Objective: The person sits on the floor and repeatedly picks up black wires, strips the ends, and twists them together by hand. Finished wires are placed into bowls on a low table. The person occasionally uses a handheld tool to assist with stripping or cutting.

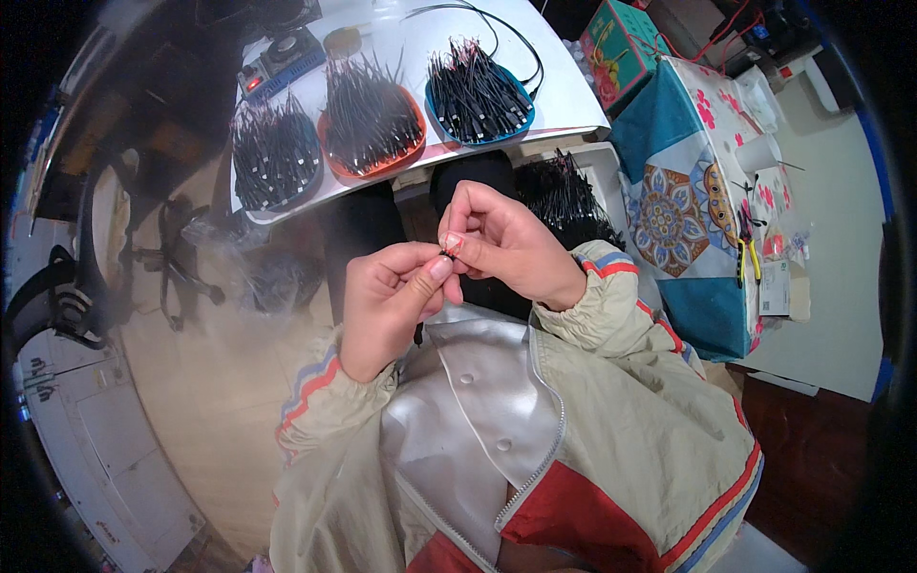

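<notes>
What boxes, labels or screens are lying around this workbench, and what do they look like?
Green box: far right of the white table, squarish, green with red and pale patterning.
Small carton: on the patterned cloth at right, flat, white with a printed label.
Bench device: table's far left, blue-grey, dark dial, red light; no readable screen.
Clear plastic bag: below the table, crumpled.

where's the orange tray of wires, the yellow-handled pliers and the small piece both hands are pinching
orange tray (382, 164), head view, on its front rim
yellow-handled pliers (743, 256), head view, on the handles
small piece (447, 248), head view, on the red-and-black bit between the fingertips of the left hand (387, 301) and the right hand (511, 244)
</notes>
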A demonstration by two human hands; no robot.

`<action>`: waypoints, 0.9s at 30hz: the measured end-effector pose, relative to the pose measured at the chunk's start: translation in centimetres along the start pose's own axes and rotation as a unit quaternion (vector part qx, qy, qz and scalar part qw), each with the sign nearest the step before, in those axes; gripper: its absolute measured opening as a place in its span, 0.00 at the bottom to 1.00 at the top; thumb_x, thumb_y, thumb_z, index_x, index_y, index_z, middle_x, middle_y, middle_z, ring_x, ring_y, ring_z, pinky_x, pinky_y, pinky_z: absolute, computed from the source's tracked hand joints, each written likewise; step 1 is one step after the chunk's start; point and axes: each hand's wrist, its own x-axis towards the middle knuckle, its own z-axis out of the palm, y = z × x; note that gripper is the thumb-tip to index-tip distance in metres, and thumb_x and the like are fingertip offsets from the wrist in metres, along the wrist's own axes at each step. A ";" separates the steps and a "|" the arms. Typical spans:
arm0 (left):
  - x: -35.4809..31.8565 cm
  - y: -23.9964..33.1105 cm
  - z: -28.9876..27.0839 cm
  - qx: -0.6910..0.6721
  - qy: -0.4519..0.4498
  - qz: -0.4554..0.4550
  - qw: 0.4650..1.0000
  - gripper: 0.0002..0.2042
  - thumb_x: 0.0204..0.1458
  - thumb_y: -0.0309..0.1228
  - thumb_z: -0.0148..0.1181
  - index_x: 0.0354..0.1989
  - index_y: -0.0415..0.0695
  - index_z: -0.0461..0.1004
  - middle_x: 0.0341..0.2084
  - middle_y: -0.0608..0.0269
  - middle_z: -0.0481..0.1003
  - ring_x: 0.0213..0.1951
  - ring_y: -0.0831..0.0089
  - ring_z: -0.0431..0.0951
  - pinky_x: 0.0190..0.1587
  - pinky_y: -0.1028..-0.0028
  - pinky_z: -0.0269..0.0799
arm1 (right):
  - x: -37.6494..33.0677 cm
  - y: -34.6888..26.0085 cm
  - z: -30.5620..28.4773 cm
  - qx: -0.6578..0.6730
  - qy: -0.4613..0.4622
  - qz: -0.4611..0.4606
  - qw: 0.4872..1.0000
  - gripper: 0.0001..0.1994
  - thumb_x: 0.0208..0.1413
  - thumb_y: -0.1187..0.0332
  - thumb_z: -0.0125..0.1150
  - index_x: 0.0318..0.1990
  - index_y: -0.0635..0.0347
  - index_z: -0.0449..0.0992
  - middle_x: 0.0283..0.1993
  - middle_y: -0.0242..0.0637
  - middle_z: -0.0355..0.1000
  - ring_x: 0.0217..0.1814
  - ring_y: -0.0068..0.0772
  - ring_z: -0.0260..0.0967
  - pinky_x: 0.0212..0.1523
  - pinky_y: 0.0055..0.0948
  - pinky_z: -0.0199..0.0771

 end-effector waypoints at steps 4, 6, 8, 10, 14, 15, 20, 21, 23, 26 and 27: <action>0.6 0.5 -0.6 -0.015 -0.016 -0.022 1.000 0.08 0.61 0.26 0.58 0.38 0.33 0.79 0.21 0.64 0.76 0.19 0.87 0.62 0.21 0.84 0.54 | 0.6 -0.2 -0.3 0.004 0.007 0.019 1.000 0.10 0.69 0.62 0.52 0.38 0.57 0.64 0.33 0.26 0.64 0.30 0.13 0.58 0.27 0.14 0.56; 0.8 0.7 -0.8 -0.016 -0.013 -0.026 0.999 0.08 0.61 0.26 0.58 0.38 0.33 0.80 0.21 0.65 0.76 0.19 0.87 0.62 0.21 0.84 0.53 | 0.7 -0.7 -0.6 0.008 0.024 0.045 0.999 0.13 0.70 0.59 0.49 0.36 0.57 0.65 0.30 0.26 0.64 0.28 0.13 0.57 0.27 0.14 0.56; 0.8 0.8 -1.0 -0.012 -0.018 -0.033 0.999 0.08 0.61 0.26 0.58 0.38 0.33 0.80 0.21 0.65 0.76 0.19 0.88 0.62 0.21 0.84 0.53 | 0.7 -1.2 -0.9 -0.075 0.026 0.004 0.997 0.16 0.71 0.56 0.46 0.34 0.58 0.66 0.27 0.26 0.62 0.27 0.14 0.56 0.27 0.16 0.55; 0.9 0.8 -1.0 -0.008 -0.022 -0.038 0.999 0.08 0.60 0.26 0.58 0.38 0.33 0.79 0.21 0.65 0.76 0.19 0.88 0.62 0.21 0.84 0.53 | 0.6 -1.3 -0.9 -0.186 0.027 -0.080 0.979 0.18 0.69 0.59 0.49 0.28 0.60 0.67 0.22 0.29 0.61 0.24 0.17 0.55 0.24 0.21 0.54; 0.9 0.6 -1.0 0.003 -0.039 -0.051 0.998 0.08 0.60 0.26 0.59 0.37 0.33 0.79 0.20 0.65 0.75 0.19 0.88 0.62 0.21 0.84 0.53 | 0.2 -0.8 -0.4 -0.417 0.052 -0.163 0.893 0.14 0.63 0.69 0.57 0.25 0.64 0.66 0.19 0.36 0.59 0.19 0.24 0.57 0.22 0.27 0.58; 0.9 0.6 -1.1 0.010 -0.036 -0.058 0.998 0.08 0.60 0.26 0.59 0.37 0.32 0.79 0.20 0.65 0.75 0.19 0.88 0.62 0.21 0.84 0.53 | 0.1 -0.8 -0.3 -0.416 0.049 -0.157 0.894 0.14 0.62 0.68 0.57 0.26 0.64 0.67 0.20 0.37 0.60 0.20 0.27 0.58 0.22 0.28 0.59; 0.2 1.3 -1.9 -0.010 -0.048 -0.077 0.996 0.07 0.60 0.25 0.59 0.36 0.32 0.79 0.19 0.65 0.74 0.18 0.88 0.61 0.20 0.83 0.52 | -0.4 -3.0 -1.9 -0.232 0.230 -0.093 0.941 0.10 0.66 0.68 0.52 0.30 0.59 0.69 0.24 0.21 0.58 0.25 0.15 0.56 0.26 0.21 0.57; 0.1 1.6 -2.3 0.001 -0.036 -0.085 0.996 0.07 0.60 0.25 0.58 0.36 0.32 0.79 0.19 0.65 0.74 0.18 0.88 0.61 0.19 0.83 0.51 | -0.6 -4.1 -2.8 -0.304 0.229 -0.124 0.916 0.08 0.67 0.69 0.51 0.36 0.62 0.73 0.27 0.25 0.65 0.28 0.15 0.61 0.28 0.20 0.62; -0.1 1.8 -2.5 -0.031 -0.066 -0.104 0.992 0.08 0.60 0.26 0.59 0.34 0.32 0.79 0.19 0.65 0.74 0.17 0.88 0.60 0.19 0.84 0.50 | -1.4 -4.7 -3.1 -0.451 0.101 -0.141 0.875 0.10 0.62 0.68 0.59 0.48 0.62 0.75 0.37 0.33 0.72 0.35 0.24 0.69 0.36 0.24 0.70; 0.1 2.1 -2.7 -0.039 -0.106 -0.130 0.985 0.08 0.60 0.26 0.59 0.34 0.32 0.79 0.18 0.65 0.73 0.17 0.88 0.60 0.19 0.84 0.50 | -1.8 -4.5 -2.6 -0.582 -0.040 -0.255 0.771 0.29 0.45 0.65 0.72 0.58 0.56 0.74 0.49 0.40 0.72 0.51 0.44 0.69 0.52 0.38 0.70; 0.2 2.1 -2.7 -0.038 -0.112 -0.135 0.984 0.08 0.60 0.26 0.59 0.34 0.31 0.79 0.18 0.65 0.73 0.17 0.88 0.60 0.19 0.83 0.50 | -1.8 -4.4 -2.2 -0.596 -0.050 -0.278 0.752 0.27 0.45 0.67 0.72 0.56 0.56 0.75 0.47 0.38 0.73 0.48 0.41 0.71 0.48 0.36 0.72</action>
